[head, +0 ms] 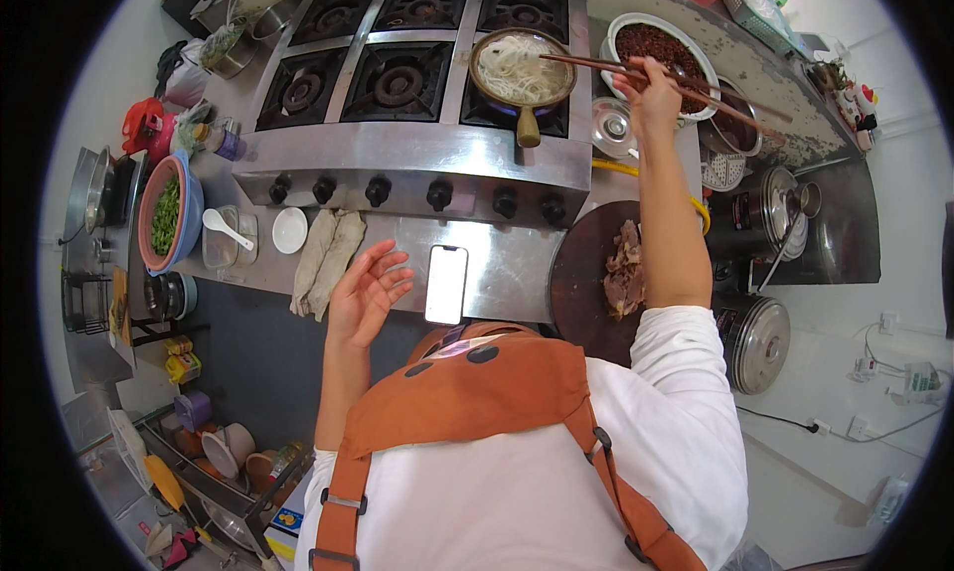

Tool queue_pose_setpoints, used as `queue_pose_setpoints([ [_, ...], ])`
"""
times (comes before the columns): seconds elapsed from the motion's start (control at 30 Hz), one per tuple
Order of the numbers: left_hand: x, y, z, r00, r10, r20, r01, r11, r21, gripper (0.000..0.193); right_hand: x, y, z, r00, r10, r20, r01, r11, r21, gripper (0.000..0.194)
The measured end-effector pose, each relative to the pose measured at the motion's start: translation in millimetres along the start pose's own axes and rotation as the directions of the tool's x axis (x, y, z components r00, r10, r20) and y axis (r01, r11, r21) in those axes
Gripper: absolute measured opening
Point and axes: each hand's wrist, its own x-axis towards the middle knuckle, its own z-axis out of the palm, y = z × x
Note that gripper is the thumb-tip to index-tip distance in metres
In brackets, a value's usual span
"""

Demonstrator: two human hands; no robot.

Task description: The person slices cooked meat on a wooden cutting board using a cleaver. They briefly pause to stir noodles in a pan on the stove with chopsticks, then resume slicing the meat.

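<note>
A pair of long wooden chopsticks [596, 62] is gripped in my right hand [656, 98], one tip resting at the noodles [514, 68] in a clay pot [528, 124] on the front right burner, where a blue flame shows. Beneath my right forearm, cooked meat pieces [624, 269] lie on a round dark chopping board [589, 303]. My left hand [373, 291] is raised, palm up with fingers apart and nothing in it, between a folded cloth [328, 262] and a smartphone [446, 284] at the counter's front edge.
Behind my right hand stands a white pot of dark red chili mixture [659, 53], with a glass lid [613, 127] beside it. Chopped greens in a basin [168, 213], a white spoon on a container [227, 228] and a small white bowl [289, 230] are at the left. Steel pots [760, 344] stand right.
</note>
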Motion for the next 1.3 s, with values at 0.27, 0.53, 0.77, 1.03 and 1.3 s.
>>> queue_pose_setpoints([
  [0.27, 1, -1, -4, 1.000, -0.008, -0.007, 0.008, 1.000, 0.003, 0.041, -11, -39, 71, 0.879, 0.049, 0.475, 0.209, 0.855, -0.474, 0.020],
  [0.53, 1, -4, -8, 1.000, -0.003, -0.026, 0.003, 1.000, 0.001, 0.041, 28, -100, 4, 0.894, 0.103, 0.436, 0.096, 0.907, -0.411, 0.020],
  [0.77, 4, -1, -2, 1.000, -0.006, -0.017, 0.007, 1.000, 0.027, 0.040, 19, -12, -40, 0.948, 0.140, 0.285, -0.052, 0.954, -0.297, 0.025],
  [1.03, 7, -2, 2, 1.000, -0.015, -0.017, 0.015, 0.999, 0.034, 0.040, -3, 46, -45, 0.998, 0.014, -0.063, -0.013, 1.000, 0.009, 0.029],
  [1.3, 5, -1, 2, 1.000, -0.008, -0.019, 0.009, 0.999, 0.040, 0.040, -7, 61, -64, 0.955, 0.192, -0.224, -0.126, 0.952, 0.279, 0.030],
])
